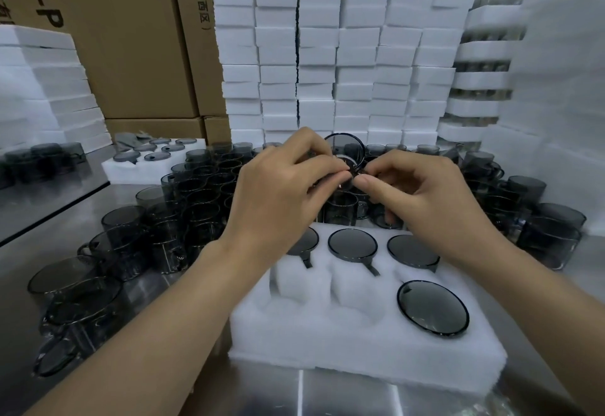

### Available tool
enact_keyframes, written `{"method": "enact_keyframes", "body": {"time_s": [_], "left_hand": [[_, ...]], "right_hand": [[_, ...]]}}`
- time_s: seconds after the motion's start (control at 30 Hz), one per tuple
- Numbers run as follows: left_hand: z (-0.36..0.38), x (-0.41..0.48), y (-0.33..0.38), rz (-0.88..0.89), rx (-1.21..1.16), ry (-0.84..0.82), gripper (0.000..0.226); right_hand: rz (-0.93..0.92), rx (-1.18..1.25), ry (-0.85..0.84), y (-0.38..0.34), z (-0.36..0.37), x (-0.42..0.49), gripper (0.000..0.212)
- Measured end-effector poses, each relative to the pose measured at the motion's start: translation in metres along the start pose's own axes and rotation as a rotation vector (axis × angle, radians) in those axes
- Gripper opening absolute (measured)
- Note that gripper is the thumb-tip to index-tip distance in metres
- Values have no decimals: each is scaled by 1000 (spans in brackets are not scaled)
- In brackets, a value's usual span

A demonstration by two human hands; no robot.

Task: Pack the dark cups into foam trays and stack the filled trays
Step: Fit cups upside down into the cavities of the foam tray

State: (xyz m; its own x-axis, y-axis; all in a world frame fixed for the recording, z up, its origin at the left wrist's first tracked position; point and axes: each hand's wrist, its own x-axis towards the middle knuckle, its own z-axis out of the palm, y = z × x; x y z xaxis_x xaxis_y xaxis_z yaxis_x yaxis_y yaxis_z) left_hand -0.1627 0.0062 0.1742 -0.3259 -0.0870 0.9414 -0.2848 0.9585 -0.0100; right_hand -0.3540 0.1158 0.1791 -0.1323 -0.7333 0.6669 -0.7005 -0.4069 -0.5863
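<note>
- dark cup (pixel 347 149) is held up between both hands, clear of everything beneath it, with its round mouth tipped towards the camera.
- it is pinched at the rim by the curled fingers of the left hand (pixel 278 183) and at its lower edge, seemingly near the handle, by thumb and forefinger of the right hand (pixel 425 193); the grip is narrow on both sides.
- this two-handed hold is judged to serve turning the handle into line before the cup is lowered.
- directly below the grip the foam tray (pixel 360 350) is laid on the table (pixel 343 392); four seated cups (pixel 352 242) are lodged in it, and two empty pockets (pixel 347 294) are left below and slightly left of the grip.
- smoky grey, translucent glass with a thin dark rim is seen.
- loose cups (pixel 196 193) are massed to the left, to the right and beyond the grip, probably kept within reach.
- stacked trays (pixel 327 55) are piled high behind the grip.
</note>
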Motion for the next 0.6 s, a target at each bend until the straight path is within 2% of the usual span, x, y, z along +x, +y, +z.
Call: {"method": "enact_keyframes", "body": {"time_s": [0.1, 0.13, 0.23, 0.27, 0.43, 0.6], "left_hand": [[0, 1, 2, 14, -21, 53, 14], [-1, 1, 3, -13, -25, 59, 21], [-3, 2, 1, -161, -79, 32, 61], [-3, 2, 0, -191, -103, 21, 66], [-1, 1, 2, -209, -110, 12, 59], [0, 1, 2, -219, -121, 17, 58]], "right_hand": [[70, 169, -27, 1, -2, 2, 10], [81, 179, -13, 1, -2, 2, 10], [69, 160, 33, 0, -2, 0, 10], [61, 151, 44, 0, -2, 0, 8], [56, 110, 58, 0, 1, -2, 4], [63, 89, 82, 3, 2, -2, 15]]}}
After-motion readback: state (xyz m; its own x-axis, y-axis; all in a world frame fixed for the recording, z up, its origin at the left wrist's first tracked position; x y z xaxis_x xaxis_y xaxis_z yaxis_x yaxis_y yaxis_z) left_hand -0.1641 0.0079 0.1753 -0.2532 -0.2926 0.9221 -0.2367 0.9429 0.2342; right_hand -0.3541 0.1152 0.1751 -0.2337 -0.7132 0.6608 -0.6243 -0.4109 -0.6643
